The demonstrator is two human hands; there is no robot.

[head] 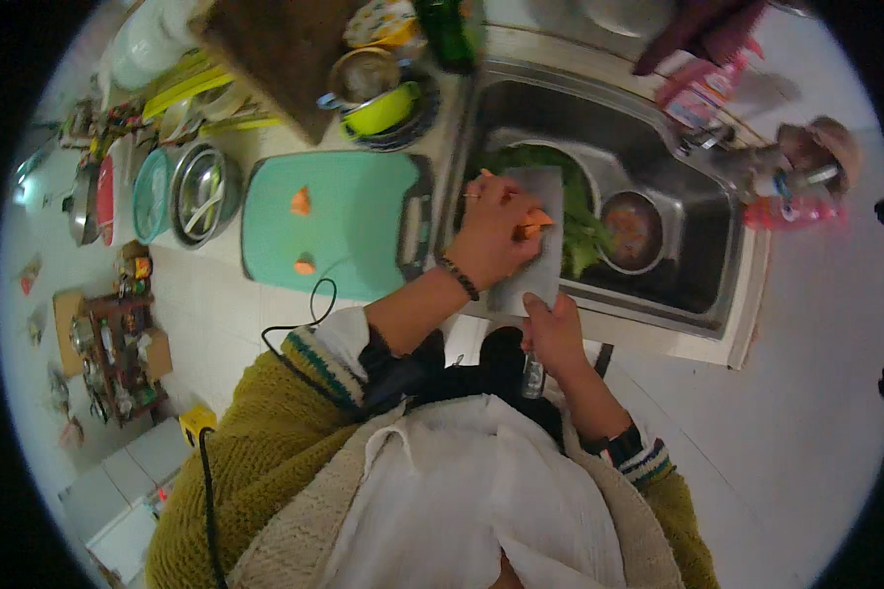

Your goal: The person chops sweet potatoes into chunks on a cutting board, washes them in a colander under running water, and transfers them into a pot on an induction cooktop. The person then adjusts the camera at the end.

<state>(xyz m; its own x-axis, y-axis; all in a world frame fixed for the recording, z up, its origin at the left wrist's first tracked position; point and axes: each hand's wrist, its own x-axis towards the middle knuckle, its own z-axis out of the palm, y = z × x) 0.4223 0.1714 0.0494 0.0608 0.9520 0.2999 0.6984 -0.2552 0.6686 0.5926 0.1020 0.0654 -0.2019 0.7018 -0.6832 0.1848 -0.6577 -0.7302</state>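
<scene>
My right hand (556,331) grips the handle of a cleaver (541,272), whose broad blade lies over the near left part of the steel sink. With my left hand (490,228) I hold orange vegetable pieces (534,223) against the blade. Below the blade, leafy greens (578,213) fill a bowl in the sink (633,110). Beside them a smaller bowl (633,232) contains orange pieces, apparently in liquid. Two orange pieces, one larger (300,201) and one small (304,266), lie on the green cutting board (353,221) to the left.
Nested metal bowls (208,195) and a teal basin (152,195) stand left of the board. Behind it are a bright green bowl (383,110), a dark wooden board (272,59) and a green bottle (446,33). The faucet (751,158) stands at the sink's right. A black cable (280,327) hangs by my left sleeve.
</scene>
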